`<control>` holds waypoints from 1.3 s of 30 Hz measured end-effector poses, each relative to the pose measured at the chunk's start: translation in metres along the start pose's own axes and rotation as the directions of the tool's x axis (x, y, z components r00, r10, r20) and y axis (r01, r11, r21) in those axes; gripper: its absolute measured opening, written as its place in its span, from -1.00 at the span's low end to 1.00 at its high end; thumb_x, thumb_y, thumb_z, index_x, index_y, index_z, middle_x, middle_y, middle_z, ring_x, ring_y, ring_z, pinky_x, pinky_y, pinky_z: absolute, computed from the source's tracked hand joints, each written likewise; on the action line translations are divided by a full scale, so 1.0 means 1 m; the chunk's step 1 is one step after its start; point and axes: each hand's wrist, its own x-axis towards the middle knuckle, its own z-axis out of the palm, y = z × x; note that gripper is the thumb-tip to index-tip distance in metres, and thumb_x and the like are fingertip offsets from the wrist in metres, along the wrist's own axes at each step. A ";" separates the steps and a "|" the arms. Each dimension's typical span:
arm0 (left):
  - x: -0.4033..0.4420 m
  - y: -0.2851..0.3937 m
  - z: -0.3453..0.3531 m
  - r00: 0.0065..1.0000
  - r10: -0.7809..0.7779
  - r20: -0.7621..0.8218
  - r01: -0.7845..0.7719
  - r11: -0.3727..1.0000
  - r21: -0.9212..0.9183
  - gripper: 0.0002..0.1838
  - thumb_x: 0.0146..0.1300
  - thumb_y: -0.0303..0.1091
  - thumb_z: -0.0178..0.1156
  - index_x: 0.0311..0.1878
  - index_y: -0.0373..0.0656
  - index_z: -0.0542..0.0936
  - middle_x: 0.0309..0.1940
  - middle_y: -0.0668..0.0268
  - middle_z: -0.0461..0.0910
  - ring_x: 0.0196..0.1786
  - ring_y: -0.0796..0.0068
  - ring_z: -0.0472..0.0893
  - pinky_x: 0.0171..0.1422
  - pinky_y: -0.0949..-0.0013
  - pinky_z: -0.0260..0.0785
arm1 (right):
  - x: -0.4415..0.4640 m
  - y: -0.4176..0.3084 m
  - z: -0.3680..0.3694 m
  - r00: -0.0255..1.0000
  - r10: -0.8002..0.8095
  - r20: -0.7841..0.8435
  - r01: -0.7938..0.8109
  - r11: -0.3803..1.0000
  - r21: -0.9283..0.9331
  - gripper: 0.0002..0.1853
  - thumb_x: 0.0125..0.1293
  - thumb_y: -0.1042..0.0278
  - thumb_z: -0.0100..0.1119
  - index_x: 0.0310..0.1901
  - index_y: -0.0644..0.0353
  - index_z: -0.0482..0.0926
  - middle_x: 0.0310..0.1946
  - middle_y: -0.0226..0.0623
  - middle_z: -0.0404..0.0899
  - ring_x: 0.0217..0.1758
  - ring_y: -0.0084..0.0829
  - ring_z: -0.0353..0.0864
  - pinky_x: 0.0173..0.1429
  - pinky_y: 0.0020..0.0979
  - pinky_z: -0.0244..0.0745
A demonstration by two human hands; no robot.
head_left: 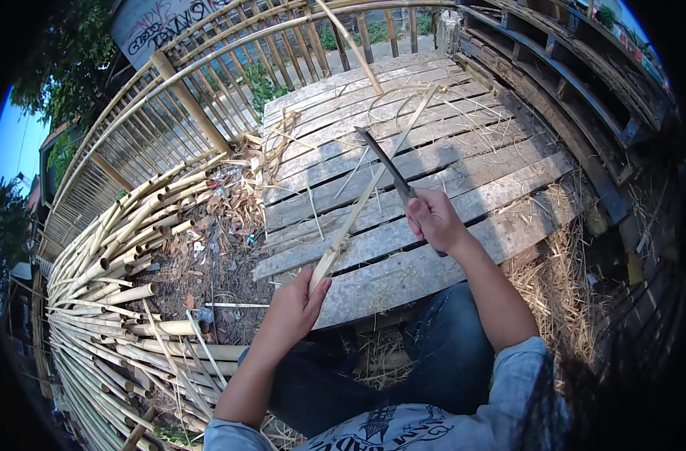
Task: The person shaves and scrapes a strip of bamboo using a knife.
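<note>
My left hand [299,304] is closed on the near end of a long, pale bamboo strip [356,207], which slants up and away over the wooden slat platform [388,289]. A dark, long-bladed knife [386,159] is in my right hand [435,219], its fingers wrapped round the handle. The blade points up and to the left, and its tip lies left of the strip in the view. Whether the blade touches the strip cannot be told. Thin bamboo shavings [482,116] lie scattered on the slats.
Many cut bamboo poles [143,292] are piled at the left. A bamboo fence [185,101] stands behind the platform. Stacked wooden pallets [568,71] rise at the right, with loose straw [564,293] below. Another bamboo piece [350,46] leans at the far edge.
</note>
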 end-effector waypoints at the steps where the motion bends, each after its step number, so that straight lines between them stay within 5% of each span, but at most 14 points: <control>1: 0.004 -0.003 0.003 1.000 -0.001 0.000 0.001 1.000 0.000 -0.62 0.46 -0.10 0.10 -0.27 -0.30 0.46 -0.54 -0.14 0.53 -0.38 -0.25 0.58 -0.32 -0.03 0.36 | -0.001 0.007 0.001 1.000 0.001 0.001 -0.001 1.000 0.000 -0.38 0.41 -0.29 0.07 -0.54 0.15 0.35 -0.71 -0.51 0.26 -0.67 -0.62 0.25 -0.56 -0.49 0.19; 5: 0.012 -0.011 0.020 1.000 0.022 -0.021 -0.023 0.998 -0.050 -0.64 0.41 -0.12 0.17 -0.25 -0.29 0.44 -0.63 -0.11 0.50 -0.48 -0.24 0.56 -0.42 -0.02 0.34 | -0.009 0.029 -0.002 0.986 0.138 0.091 -0.122 0.979 -0.163 -0.32 0.38 -0.29 0.10 -0.57 0.24 0.31 -0.70 -0.47 0.14 -0.51 -0.58 0.13 -0.43 -0.38 0.12; 7: 0.009 -0.005 0.021 0.999 -0.035 0.019 0.036 0.995 -0.092 -0.66 0.40 -0.16 0.20 -0.25 -0.32 0.47 -0.65 0.02 0.46 -0.60 0.07 0.47 -0.44 0.14 0.28 | -0.012 0.036 -0.010 0.980 0.160 0.117 -0.121 0.951 -0.285 -0.32 0.38 -0.30 0.11 -0.58 0.23 0.31 -0.70 -0.48 0.16 -0.53 -0.58 0.17 -0.45 -0.40 0.15; 8: 0.010 -0.001 0.019 0.999 -0.040 0.014 0.041 0.998 -0.056 -0.66 0.37 -0.18 0.23 -0.27 -0.32 0.45 -0.64 -0.01 0.47 -0.58 -0.01 0.51 -0.45 0.13 0.29 | -0.014 0.038 -0.013 0.978 0.169 0.126 -0.127 0.949 -0.288 -0.32 0.38 -0.30 0.11 -0.58 0.23 0.31 -0.70 -0.48 0.16 -0.53 -0.58 0.17 -0.45 -0.40 0.15; 11: 0.010 0.002 0.017 0.999 -0.035 0.016 0.036 0.999 -0.033 -0.67 0.36 -0.20 0.25 -0.28 -0.31 0.45 -0.64 -0.03 0.48 -0.56 -0.07 0.54 -0.45 0.12 0.32 | -0.016 0.037 -0.021 0.986 0.160 0.053 -0.147 0.969 -0.198 -0.33 0.39 -0.32 0.07 -0.55 0.22 0.35 -0.70 -0.47 0.25 -0.60 -0.59 0.27 -0.50 -0.46 0.20; 14: 0.008 0.000 0.015 1.000 0.013 0.017 -0.013 1.000 -0.014 -0.66 0.35 -0.20 0.27 -0.31 -0.30 0.44 -0.65 -0.02 0.47 -0.54 -0.10 0.55 -0.43 0.10 0.35 | -0.020 0.040 -0.027 0.931 0.259 -0.257 -0.233 0.964 0.126 -0.34 0.41 -0.37 -0.02 -0.45 0.21 0.42 -0.69 -0.43 0.40 -0.67 -0.64 0.40 -0.59 -0.55 0.28; 19: 0.008 0.000 0.005 0.998 0.049 -0.029 -0.047 0.997 0.062 -0.68 0.30 -0.22 0.31 -0.35 -0.27 0.44 -0.63 -0.03 0.48 -0.49 -0.17 0.55 -0.42 0.06 0.36 | -0.030 0.040 -0.014 0.985 0.143 -0.096 -0.141 0.989 0.035 -0.38 0.31 -0.31 0.22 -0.46 0.20 0.42 -0.70 -0.40 0.40 -0.66 -0.61 0.41 -0.54 -0.53 0.32; 21: 0.009 -0.006 0.000 0.984 0.139 -0.112 -0.122 0.982 0.144 -0.70 0.27 -0.26 0.32 -0.37 -0.25 0.44 -0.60 -0.03 0.50 -0.46 -0.16 0.57 -0.40 0.04 0.36 | -0.028 0.027 -0.006 0.981 -0.084 0.172 0.154 0.881 -0.447 -0.41 0.16 -0.21 0.43 -0.46 0.20 0.40 -0.72 -0.38 0.39 -0.65 -0.60 0.36 -0.49 -0.47 0.33; 22: 0.009 -0.018 -0.002 0.976 0.192 -0.099 -0.168 0.962 0.216 -0.74 0.20 -0.27 0.33 -0.30 -0.18 0.45 -0.53 0.03 0.59 -0.44 -0.09 0.62 -0.38 0.01 0.44 | -0.028 0.016 0.000 0.988 -0.030 0.151 0.083 0.931 -0.355 -0.49 0.06 0.01 0.56 -0.40 0.20 0.42 -0.73 -0.38 0.38 -0.65 -0.58 0.32 -0.46 -0.43 0.33; 26: 0.008 -0.037 -0.023 0.965 0.255 -0.068 -0.214 0.908 0.360 -0.73 0.10 -0.30 0.36 -0.25 -0.14 0.46 -0.52 0.10 0.57 -0.41 -0.03 0.61 -0.34 0.02 0.43 | -0.031 0.034 -0.014 0.995 0.063 -0.075 -0.083 0.948 -0.307 -0.66 0.11 0.32 0.52 -0.27 0.23 0.48 -0.64 -0.40 0.50 -0.58 -0.63 0.44 -0.41 -0.47 0.41; 27: 0.005 -0.041 -0.026 0.965 0.251 -0.073 -0.211 0.912 0.352 -0.73 0.10 -0.30 0.36 -0.25 -0.14 0.46 -0.52 0.10 0.57 -0.41 -0.03 0.61 -0.34 0.02 0.43 | -0.028 0.031 -0.016 0.995 0.066 -0.069 -0.085 0.945 -0.315 -0.66 0.11 0.32 0.52 -0.27 0.23 0.48 -0.64 -0.40 0.50 -0.58 -0.63 0.44 -0.41 -0.47 0.41; 29: 0.003 -0.044 -0.030 0.973 0.214 -0.083 -0.166 0.905 0.392 -0.74 0.12 -0.30 0.35 -0.24 -0.13 0.47 -0.51 0.11 0.58 -0.39 -0.03 0.62 -0.31 0.02 0.43 | -0.020 0.024 -0.020 0.921 0.169 -0.352 -0.145 0.985 0.092 -0.76 0.22 0.37 0.43 -0.29 0.24 0.51 -0.57 -0.42 0.55 -0.54 -0.65 0.52 -0.39 -0.50 0.49; 31: 0.000 -0.045 -0.030 0.977 0.195 -0.082 -0.147 0.904 0.401 -0.75 0.12 -0.30 0.34 -0.23 -0.13 0.48 -0.49 0.12 0.59 -0.37 -0.02 0.62 -0.30 0.03 0.43 | -0.020 0.036 -0.025 0.905 0.109 -0.410 -0.109 0.994 0.023 -0.84 0.31 0.40 0.33 -0.32 0.24 0.54 -0.54 -0.43 0.55 -0.52 -0.61 0.56 -0.38 -0.51 0.53; 39: -0.009 -0.039 -0.035 0.967 0.250 -0.056 -0.219 0.921 0.324 -0.74 0.10 -0.24 0.37 -0.26 -0.11 0.51 -0.61 0.16 0.56 -0.46 0.03 0.63 -0.39 0.05 0.43 | -0.025 0.023 -0.018 0.887 0.138 -0.441 -0.040 0.974 0.223 -0.77 0.33 0.33 0.31 -0.41 0.20 0.49 -0.67 -0.44 0.44 -0.67 -0.62 0.42 -0.55 -0.50 0.36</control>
